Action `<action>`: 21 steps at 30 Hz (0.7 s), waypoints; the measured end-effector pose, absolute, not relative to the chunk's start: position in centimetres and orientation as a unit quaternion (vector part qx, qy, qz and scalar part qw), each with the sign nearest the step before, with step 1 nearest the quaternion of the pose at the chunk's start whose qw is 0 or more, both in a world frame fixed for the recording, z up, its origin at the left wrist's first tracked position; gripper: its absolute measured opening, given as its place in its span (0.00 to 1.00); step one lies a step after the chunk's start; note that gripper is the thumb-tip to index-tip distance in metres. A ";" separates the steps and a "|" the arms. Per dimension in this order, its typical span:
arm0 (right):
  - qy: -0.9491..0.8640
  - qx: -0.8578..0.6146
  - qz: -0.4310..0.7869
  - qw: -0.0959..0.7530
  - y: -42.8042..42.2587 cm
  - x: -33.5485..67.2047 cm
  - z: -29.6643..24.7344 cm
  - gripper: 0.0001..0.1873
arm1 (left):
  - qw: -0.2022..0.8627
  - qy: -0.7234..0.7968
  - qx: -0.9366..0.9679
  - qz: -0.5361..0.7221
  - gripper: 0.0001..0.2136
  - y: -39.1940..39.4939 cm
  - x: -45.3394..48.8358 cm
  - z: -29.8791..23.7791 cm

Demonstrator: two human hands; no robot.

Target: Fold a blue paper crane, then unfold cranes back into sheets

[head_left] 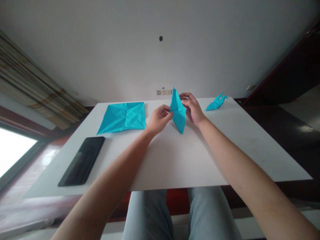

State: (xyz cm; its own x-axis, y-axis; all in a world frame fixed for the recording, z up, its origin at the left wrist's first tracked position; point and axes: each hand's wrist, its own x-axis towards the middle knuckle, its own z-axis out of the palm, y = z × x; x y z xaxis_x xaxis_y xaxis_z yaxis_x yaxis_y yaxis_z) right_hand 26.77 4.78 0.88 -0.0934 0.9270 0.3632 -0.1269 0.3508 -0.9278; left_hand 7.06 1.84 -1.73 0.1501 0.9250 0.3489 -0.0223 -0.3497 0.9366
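A half-folded turquoise paper piece (178, 111), a narrow kite shape with points up and down, stands above the white table (175, 160) at its middle. My left hand (159, 119) pinches its left edge with thumb and fingers closed. My right hand (192, 107) grips its right side near the top, fingers curled round the paper. The lower tip of the piece nearly touches the tabletop.
A creased, unfolded turquoise square sheet (123, 117) lies flat at the back left. A finished turquoise paper crane (216, 102) sits at the back right. A black phone (83, 161) lies near the left front edge. My knees show under the table's front edge.
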 end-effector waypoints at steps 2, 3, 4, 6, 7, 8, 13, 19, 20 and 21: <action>-0.568 -0.343 0.471 0.582 4.7 26.8 1.0 0.25 | 0.463 0.351 0.614 0.534 0.11 1.9 7.1 -1.7; -0.563 -0.345 0.473 0.584 4.7 26.9 1.0 0.26 | 0.473 0.342 0.614 0.531 0.12 1.9 7.1 -1.7; -0.559 -0.347 0.471 0.587 4.8 27.0 1.0 0.27 | 0.483 0.332 0.614 0.528 0.12 2.0 7.1 -1.7; -0.556 -0.349 0.466 0.593 5.0 27.1 0.9 0.31 | 0.501 0.316 0.618 0.517 0.12 2.0 7.1 -1.6; -0.554 -0.348 0.463 0.598 5.1 27.2 0.8 0.33 | 0.508 0.311 0.620 0.511 0.12 2.0 7.0 -1.6; -0.552 -0.347 0.460 0.603 5.3 27.3 0.8 0.34 | 0.515 0.306 0.623 0.504 0.12 2.0 7.0 -1.6; -0.545 -0.360 0.447 0.611 5.8 27.5 0.5 0.31 | 0.538 0.305 0.632 0.467 0.09 1.7 7.0 -1.5; -0.540 -0.367 0.450 0.610 5.9 27.4 0.5 0.26 | 0.543 0.338 0.609 0.470 0.10 1.6 6.9 -1.2; -0.537 -0.367 0.451 0.611 5.9 27.5 0.5 0.25 | 0.541 0.342 0.605 0.474 0.10 1.7 6.9 -1.1; -0.533 -0.367 0.455 0.611 5.9 27.5 0.5 0.25 | 0.538 0.347 0.602 0.477 0.10 1.7 6.8 -1.1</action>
State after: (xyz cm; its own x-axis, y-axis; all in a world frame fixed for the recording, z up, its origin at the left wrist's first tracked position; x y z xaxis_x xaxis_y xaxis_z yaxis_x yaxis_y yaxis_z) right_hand 27.47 5.93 0.48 0.0167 0.9478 0.3185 -0.1653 0.3168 -0.9340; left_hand 6.82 1.67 -1.11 0.3042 0.9311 0.2015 -0.0963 -0.1803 0.9789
